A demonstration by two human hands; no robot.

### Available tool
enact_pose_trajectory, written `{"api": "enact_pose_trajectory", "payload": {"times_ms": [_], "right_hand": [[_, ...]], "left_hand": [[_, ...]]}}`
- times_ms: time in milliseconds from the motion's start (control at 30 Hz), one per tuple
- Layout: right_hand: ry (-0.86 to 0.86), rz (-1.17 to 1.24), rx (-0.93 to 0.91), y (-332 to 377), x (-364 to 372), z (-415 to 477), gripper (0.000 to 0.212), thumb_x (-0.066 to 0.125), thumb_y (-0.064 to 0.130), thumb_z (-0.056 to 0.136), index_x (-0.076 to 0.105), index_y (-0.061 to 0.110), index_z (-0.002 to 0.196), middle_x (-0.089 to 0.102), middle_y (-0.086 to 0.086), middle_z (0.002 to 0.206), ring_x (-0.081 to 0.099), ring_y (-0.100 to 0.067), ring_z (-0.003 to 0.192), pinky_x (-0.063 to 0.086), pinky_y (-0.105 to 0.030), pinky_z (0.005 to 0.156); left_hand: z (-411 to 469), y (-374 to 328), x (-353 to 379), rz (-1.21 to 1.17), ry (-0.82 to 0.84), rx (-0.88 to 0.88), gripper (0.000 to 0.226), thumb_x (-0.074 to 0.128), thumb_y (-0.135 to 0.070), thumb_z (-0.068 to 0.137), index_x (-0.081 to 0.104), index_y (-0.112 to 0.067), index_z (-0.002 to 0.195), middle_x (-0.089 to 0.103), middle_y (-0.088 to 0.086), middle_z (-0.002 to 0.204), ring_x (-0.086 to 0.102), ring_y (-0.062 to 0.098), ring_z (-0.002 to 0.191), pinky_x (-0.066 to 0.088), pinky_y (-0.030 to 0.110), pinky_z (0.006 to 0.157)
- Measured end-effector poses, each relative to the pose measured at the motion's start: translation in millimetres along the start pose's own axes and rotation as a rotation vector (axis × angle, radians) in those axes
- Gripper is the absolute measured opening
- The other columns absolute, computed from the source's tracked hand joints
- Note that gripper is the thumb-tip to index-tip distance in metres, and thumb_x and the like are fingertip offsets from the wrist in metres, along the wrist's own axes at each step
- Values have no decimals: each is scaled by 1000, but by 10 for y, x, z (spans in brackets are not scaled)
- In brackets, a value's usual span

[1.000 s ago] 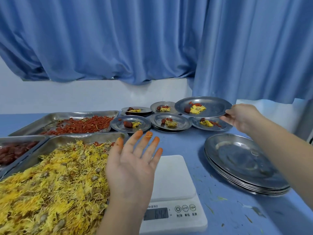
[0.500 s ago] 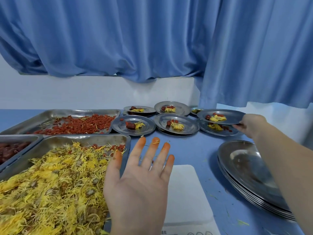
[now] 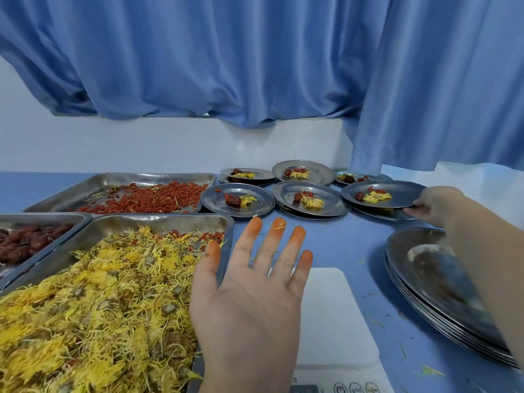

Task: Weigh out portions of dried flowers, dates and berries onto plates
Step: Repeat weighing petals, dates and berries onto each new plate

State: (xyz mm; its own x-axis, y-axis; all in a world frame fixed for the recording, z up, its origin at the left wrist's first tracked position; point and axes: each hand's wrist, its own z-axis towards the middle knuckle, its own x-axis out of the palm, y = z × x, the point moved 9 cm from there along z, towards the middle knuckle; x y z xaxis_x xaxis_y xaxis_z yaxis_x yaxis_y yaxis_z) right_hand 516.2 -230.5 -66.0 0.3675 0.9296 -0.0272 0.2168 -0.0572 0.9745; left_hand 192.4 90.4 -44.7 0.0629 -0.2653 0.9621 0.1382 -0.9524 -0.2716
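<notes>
Just left of the right hand's [image 3: 436, 204] fingers [image 3: 419, 205] lies the round steel plate [image 3: 402, 191], which carries one yellow dried flower, a dark date and a few red berries. Those fingers are clamped on the plate's right rim; how they curl underneath is hidden. The plate sits level, directly over a second filled steel plate [image 3: 397, 215], and whether the two touch cannot be told. Being round, it has no long axis to line up. What matters is that it reaches leftward from the grip, squarely above the lower plate, so setting it down probably needs only a release and a pull of the hand back to the right.

Further left of the fingers, more filled steel plates [image 3: 329, 194] stand in two rows on the blue table [image 3: 340, 239]. Nearer the person than the grip, beneath the right forearm, is a stack of empty steel plates [image 3: 411, 251], likely the source of the next one. The left hand [image 3: 249, 296] is well apart from the plate, flat with fingers spread and tips stained orange, gripping nothing. It is between the white scale [image 3: 334, 316] and the steel tray of yellow dried flowers [image 3: 170, 221]. Beyond that tray lie a tray of red berries [image 3: 93, 184] and a tray of dark dates [image 3: 42, 218].
</notes>
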Motion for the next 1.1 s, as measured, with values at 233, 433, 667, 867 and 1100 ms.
{"api": "enact_pose_trajectory", "payload": {"times_ms": [233, 433, 667, 867, 1100], "right_hand": [[71, -178, -69, 141, 21, -166, 25, 48, -6, 88, 43, 9, 108, 49, -10, 98, 58, -23, 87, 55, -25, 44], [28, -193, -37, 150, -45, -266, 36, 57, 0, 83, 48, 10, 116, 43, -12, 118, 52, -29, 104, 57, -35, 65], [70, -192, -267, 354, -59, -582, 50, 65, 13, 85, 50, 6, 132, 54, -12, 130, 52, -24, 106, 44, -29, 82], [113, -174, -136, 302, -8, -886, 33, 59, 2, 87, 54, 2, 119, 50, -19, 127, 58, -32, 104, 58, -29, 55], [230, -242, -387, 493, -22, -1657, 27, 62, 2, 85, 61, 0, 112, 63, -13, 91, 62, -22, 80, 56, -34, 84]], "left_hand": [[-33, -4, 4, 38, 14, 23, 63, 57, -51, 69, 67, -10, 116, 70, 18, 116, 67, 41, 104, 45, 53, 93], [-63, -15, -7, 58, 25, 37, 57, 48, -55, 87, 64, -11, 120, 69, 17, 117, 66, 40, 107, 45, 51, 93], [-80, -12, 8, 78, 35, 48, 56, 46, -54, 88, 63, -12, 121, 69, 17, 117, 66, 40, 107, 45, 51, 95], [-112, -13, 27, 105, 51, 54, 54, 46, -53, 90, 64, -12, 120, 69, 17, 118, 67, 39, 106, 45, 51, 94], [-183, -16, 94, 219, 79, 68, 49, 45, -48, 92, 64, -12, 119, 71, 14, 114, 68, 37, 104, 46, 46, 85]]}}
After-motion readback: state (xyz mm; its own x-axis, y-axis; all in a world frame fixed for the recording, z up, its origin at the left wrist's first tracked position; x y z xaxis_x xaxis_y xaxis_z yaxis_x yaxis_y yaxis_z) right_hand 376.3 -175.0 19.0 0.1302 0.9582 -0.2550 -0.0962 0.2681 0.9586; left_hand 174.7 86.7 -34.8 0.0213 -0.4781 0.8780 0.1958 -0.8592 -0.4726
